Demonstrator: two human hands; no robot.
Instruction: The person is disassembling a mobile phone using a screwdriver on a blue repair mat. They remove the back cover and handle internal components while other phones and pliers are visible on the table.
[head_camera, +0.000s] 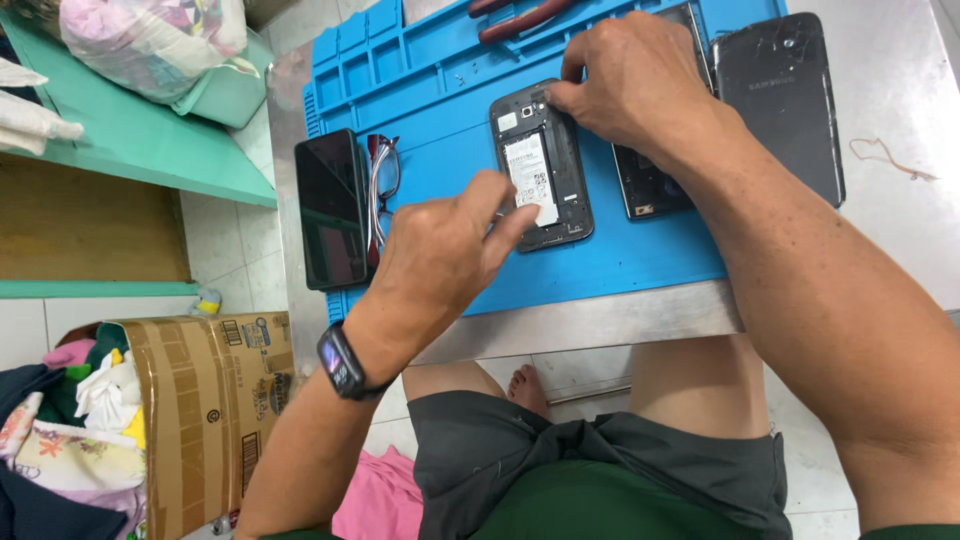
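An opened phone body (542, 165) with its white battery exposed lies face down on a blue work mat (440, 100). My left hand (440, 255) hovers at the phone's lower left corner, fingers pinched together near the battery's edge; whether it holds a small tool I cannot tell. My right hand (630, 80) rests on the phone's top right corner, fingertips pressing by the camera area. A smartwatch (342, 362) is on my left wrist.
A dark phone (330, 208) and red-framed glasses (383, 190) lie at the mat's left edge. A cracked back cover (780, 100) and another phone part (650, 185) lie right. Red-handled pliers (520, 18) rest at the top. A cardboard box (200, 410) of clothes stands on the floor.
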